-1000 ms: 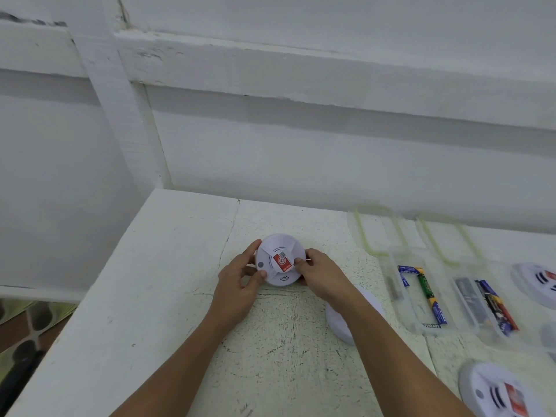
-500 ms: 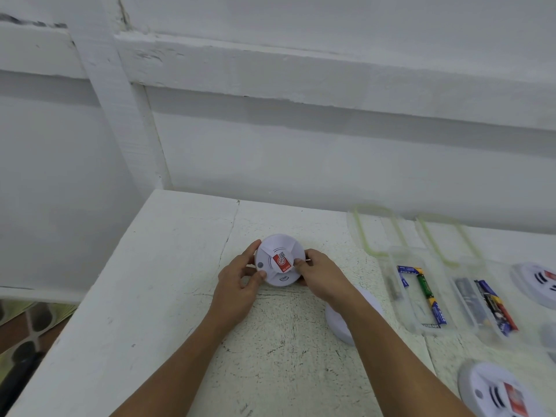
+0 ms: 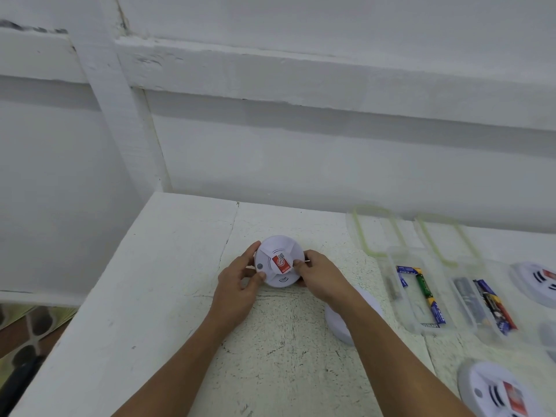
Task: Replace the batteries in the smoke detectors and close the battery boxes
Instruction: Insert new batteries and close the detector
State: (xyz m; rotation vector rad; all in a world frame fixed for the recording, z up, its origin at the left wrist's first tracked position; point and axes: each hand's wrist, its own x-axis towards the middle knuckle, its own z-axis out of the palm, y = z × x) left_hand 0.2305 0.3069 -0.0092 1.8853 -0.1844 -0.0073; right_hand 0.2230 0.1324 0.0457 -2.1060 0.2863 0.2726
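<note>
Low at mid-frame over the rough white table (image 3: 168, 296), the round white plastic smoke detector with a red label (image 3: 278, 261) is gripped at its rim by curled fingers of the left hand (image 3: 237, 284) and right hand (image 3: 319, 273); it is judged light, rigid, slightly slippery.

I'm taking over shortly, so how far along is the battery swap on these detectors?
Done: nothing I can confirm; compartments are hidden. In hand: left hand and right hand grip one smoke detector, face up. To do: left clear box and right clear box are open, batteries inside; the bottom-right detector and right-edge detector lie untouched.
</note>
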